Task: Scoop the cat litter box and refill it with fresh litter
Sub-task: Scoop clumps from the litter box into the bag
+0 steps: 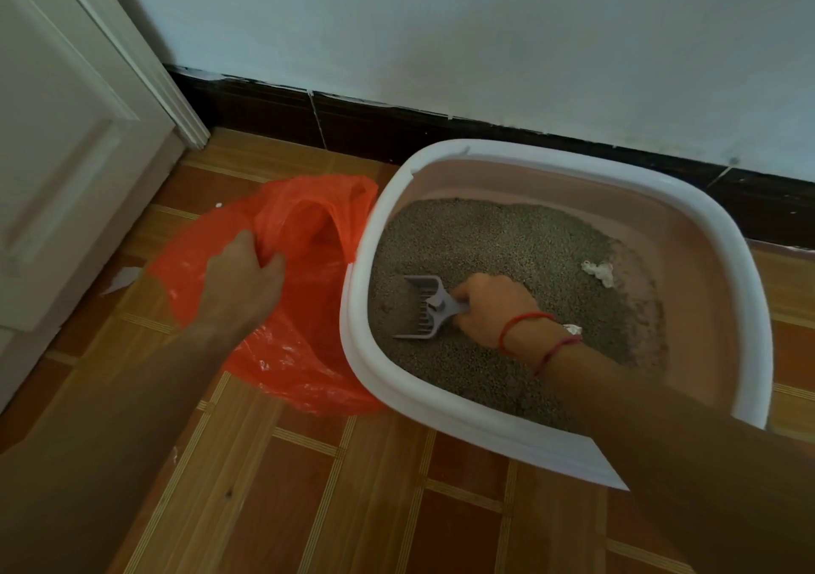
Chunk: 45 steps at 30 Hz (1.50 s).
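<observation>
Litter box [441, 401], white-rimmed with pink walls, standing on the tiled floor [335, 507] just beside the dark skirting board [529, 150]. Right hand [491, 309] closed around the handle of a grey slotted litter scoop [421, 309]; the scoop's long axis runs from the hand toward the box's left wall, blade resting on the grey litter [494, 242]. Left hand [242, 278] pinches the mouth of an orange plastic bag [300, 238], which touches the box's left rim. A white clump [599, 271] lies at the litter's right edge. No legible writing.
</observation>
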Tool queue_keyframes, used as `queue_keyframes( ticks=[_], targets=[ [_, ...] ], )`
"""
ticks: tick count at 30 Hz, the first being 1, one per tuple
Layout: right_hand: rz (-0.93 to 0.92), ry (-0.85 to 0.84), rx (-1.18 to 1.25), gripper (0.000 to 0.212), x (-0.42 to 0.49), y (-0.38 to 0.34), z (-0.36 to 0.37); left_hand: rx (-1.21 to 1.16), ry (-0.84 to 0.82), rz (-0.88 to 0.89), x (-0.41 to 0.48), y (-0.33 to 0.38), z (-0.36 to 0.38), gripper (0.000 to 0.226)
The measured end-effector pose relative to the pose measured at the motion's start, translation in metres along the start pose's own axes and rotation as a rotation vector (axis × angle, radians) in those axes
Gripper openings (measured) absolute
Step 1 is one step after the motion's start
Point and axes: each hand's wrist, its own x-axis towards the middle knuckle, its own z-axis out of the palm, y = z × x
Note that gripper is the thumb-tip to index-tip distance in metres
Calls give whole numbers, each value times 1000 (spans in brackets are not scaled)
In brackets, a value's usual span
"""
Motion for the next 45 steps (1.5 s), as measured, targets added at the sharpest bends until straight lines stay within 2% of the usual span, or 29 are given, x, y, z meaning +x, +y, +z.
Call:
queue_keyframes(
  ticks=[7, 12, 16, 21, 32, 37, 40, 45],
  targets=[
    [-35, 11, 243, 35, 0, 17, 0, -26, 6, -33, -3, -3, -8, 14],
    [-12, 86, 315, 33, -9, 39, -26, -90, 0, -59, -5, -4, -15, 11],
    [42, 180, 279, 29, -17, 55, -45, -93, 2, -78, -8, 0, -19, 10],
    [56, 219, 254, 28, -26, 64, -63, -74, 27, -47, -12, 9, -24, 10],
    [31, 219, 232, 31, -39, 67, -67, -85, 56, -30, -18, 10, -33, 8],
    [28, 214, 200, 26, -43, 66, -71, -91, 51, -23, -21, 10, -38, 8],
    [23, 208, 211, 31, -44, 64, -72, -77, 58, -23, -22, 11, -38, 10],
    [-53, 189, 175, 32, -50, 51, -79, -65, 84, -16, -20, 13, -36, 12]
  ],
)
